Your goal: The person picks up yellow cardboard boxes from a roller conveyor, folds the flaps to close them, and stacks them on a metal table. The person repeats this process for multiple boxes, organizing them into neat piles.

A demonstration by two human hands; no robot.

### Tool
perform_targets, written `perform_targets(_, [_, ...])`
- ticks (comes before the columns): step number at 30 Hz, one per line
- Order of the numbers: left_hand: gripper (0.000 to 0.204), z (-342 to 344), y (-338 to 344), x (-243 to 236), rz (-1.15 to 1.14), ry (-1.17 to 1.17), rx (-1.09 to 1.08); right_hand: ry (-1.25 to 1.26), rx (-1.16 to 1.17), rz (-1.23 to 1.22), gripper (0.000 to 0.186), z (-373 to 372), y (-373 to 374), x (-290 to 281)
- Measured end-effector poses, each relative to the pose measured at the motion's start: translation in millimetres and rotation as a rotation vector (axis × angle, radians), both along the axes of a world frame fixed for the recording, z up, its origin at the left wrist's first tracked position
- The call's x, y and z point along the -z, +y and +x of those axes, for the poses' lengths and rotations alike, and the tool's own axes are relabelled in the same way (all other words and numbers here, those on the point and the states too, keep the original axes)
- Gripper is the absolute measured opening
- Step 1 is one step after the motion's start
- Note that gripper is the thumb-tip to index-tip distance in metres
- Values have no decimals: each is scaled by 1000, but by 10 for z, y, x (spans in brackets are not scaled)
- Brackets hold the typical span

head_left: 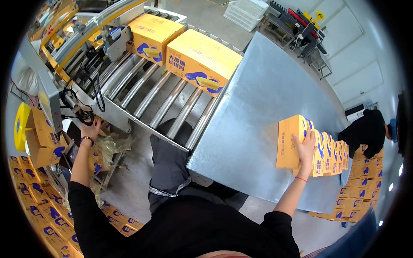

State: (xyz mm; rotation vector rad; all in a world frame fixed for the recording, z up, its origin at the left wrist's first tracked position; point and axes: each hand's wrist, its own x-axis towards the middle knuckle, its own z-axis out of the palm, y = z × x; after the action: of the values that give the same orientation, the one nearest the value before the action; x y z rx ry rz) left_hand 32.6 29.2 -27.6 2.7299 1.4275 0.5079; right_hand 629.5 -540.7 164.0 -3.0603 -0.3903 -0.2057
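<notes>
On steel table (258,107), right hand (306,148) lies flat, fingers spread, against upright yellow box (287,144); left hand (91,129) grip unclear.

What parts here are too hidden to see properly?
Head view only:
- Left hand: what it touches is lost among cables and dark clutter.
- Right hand: its palm side is hidden against the row of yellow cartons.
- Person in black: cut off by the fisheye rim.
- Floor under the steel table: hidden.

Two yellow cartons (180,47) on rollers; small yellow boxes (318,148) rowed on table.
</notes>
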Motion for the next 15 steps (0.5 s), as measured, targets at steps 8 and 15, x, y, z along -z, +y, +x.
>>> perform_targets(8, [22,76,3,-96,-163,-170,-12,-42,-698,356,59,-218,1795,-19])
perform_targets(15, [17,50,20,-37,-176,-236,-42,67,-795,311,68,-658,3714,-396])
